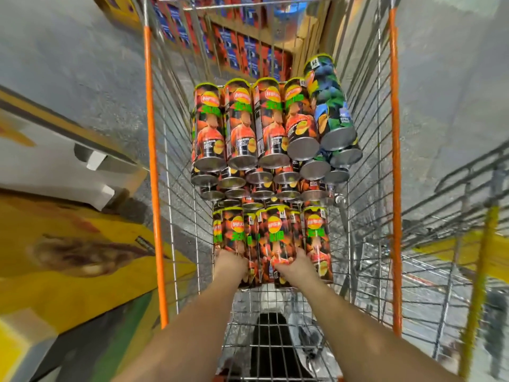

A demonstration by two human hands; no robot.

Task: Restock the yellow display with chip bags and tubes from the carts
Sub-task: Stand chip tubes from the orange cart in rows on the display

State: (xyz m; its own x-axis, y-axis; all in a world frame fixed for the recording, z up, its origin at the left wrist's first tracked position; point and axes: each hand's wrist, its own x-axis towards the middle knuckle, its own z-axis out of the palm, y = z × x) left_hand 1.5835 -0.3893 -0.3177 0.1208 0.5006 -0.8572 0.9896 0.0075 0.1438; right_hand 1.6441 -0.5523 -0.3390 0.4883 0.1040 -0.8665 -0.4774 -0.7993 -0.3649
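A wire cart [394, 150] with orange corner posts holds stacked chip tubes lying on their sides: red-and-black tubes [242, 125] with a round yellow-and-red logo and green characters too blurred to read, plus a few blue-and-green tubes [332, 106] at the far right, their silver bases facing the camera. In the nearer row, the left hand [230, 261] grips one red tube [234, 235] and the right hand [298, 267] grips another tube [278, 238], fingers curled around them. The yellow display [82, 271] stands just left of the cart.
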